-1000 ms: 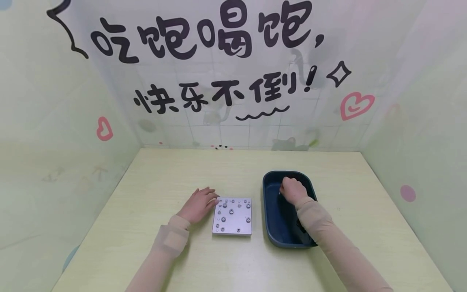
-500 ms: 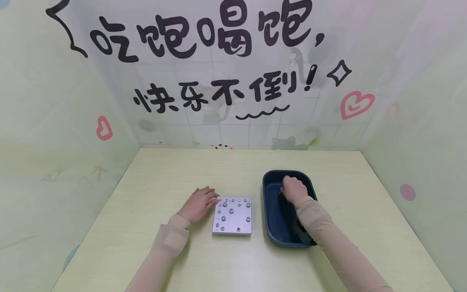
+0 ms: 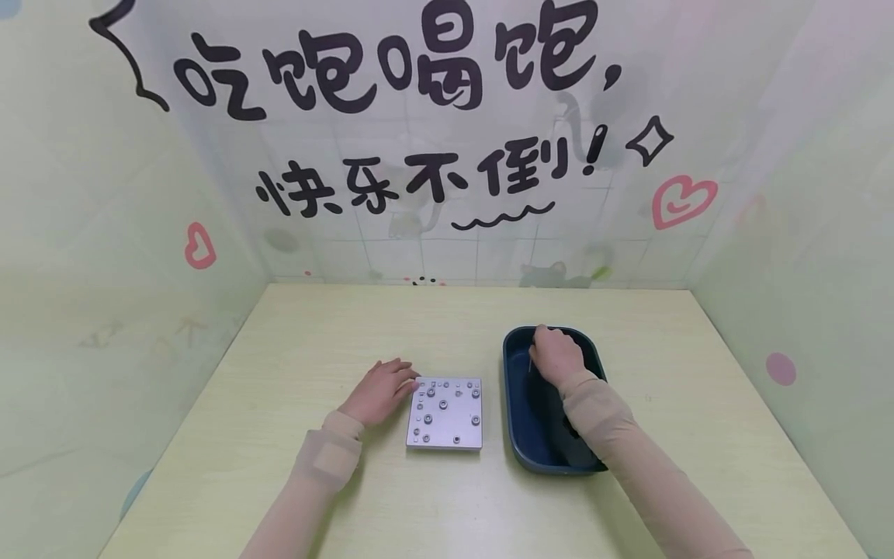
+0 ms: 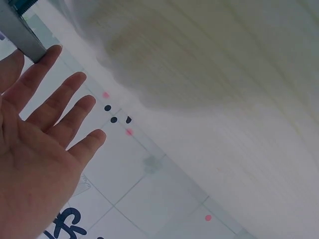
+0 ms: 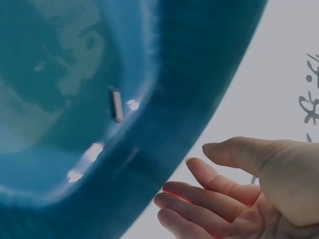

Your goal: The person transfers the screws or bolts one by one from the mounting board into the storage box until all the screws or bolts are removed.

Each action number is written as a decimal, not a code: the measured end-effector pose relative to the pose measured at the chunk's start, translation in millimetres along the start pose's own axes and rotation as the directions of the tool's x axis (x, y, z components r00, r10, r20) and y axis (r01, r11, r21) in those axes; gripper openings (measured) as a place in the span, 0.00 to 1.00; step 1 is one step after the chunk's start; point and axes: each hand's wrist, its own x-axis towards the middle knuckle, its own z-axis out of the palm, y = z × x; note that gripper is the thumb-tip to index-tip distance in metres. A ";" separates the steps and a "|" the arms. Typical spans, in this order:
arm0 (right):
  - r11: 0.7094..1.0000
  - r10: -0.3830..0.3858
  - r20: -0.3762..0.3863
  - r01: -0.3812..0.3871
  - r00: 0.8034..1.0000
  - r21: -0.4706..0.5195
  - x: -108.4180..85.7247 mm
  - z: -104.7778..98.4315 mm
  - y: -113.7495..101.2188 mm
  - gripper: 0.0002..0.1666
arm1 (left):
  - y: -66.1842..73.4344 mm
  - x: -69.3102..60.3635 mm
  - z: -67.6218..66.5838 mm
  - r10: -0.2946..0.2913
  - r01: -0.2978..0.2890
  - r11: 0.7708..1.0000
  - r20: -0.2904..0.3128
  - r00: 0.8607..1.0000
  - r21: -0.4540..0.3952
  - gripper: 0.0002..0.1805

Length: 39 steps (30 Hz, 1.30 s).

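Observation:
In the head view, a square silver metal plate (image 3: 454, 419) with several small screws and raised round fittings lies on the table. My left hand (image 3: 380, 392) rests beside its upper left corner, thumb and forefinger touching the edge, fingers fairly straight. In the left wrist view the plate's corner (image 4: 24, 35) shows by those fingertips. My right hand (image 3: 555, 355) is over the far end of a dark blue tray (image 3: 534, 454). The right wrist view shows its fingers (image 5: 194, 199) loosely bent, thumb apart, with nothing seen between them. A short metal pin (image 5: 117, 104) lies inside the tray.
The tray stands right of the plate, with table surface between them. A dark patch, perhaps shadow or reflection, shows under my right forearm. Printed wall sheets (image 3: 447, 256) enclose the pale wooden table (image 3: 391, 505) at the back and both sides.
My right hand has shifted slightly left and toward the tray's far rim over the last half second. The left hand and the plate have stayed in place.

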 end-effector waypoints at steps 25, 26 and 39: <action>0.991 -0.130 0.006 0.131 0.991 -0.038 10.2 -4.5 -86.7 0.07 | 0.5 -0.4 -1.3 -0.002 0.002 1.000 0.007 1.000 -0.006 0.20; 0.990 -0.134 0.012 0.135 0.991 -0.040 10.4 -3.3 -89.5 0.07 | 0.7 -0.5 -1.6 -0.001 0.001 1.000 0.008 1.000 -0.007 0.19; 0.990 -0.132 0.127 0.137 0.983 -0.035 10.0 10.2 -112.6 0.08 | -1.0 1.0 0.3 0.013 -0.013 1.000 -0.002 1.000 -0.005 0.19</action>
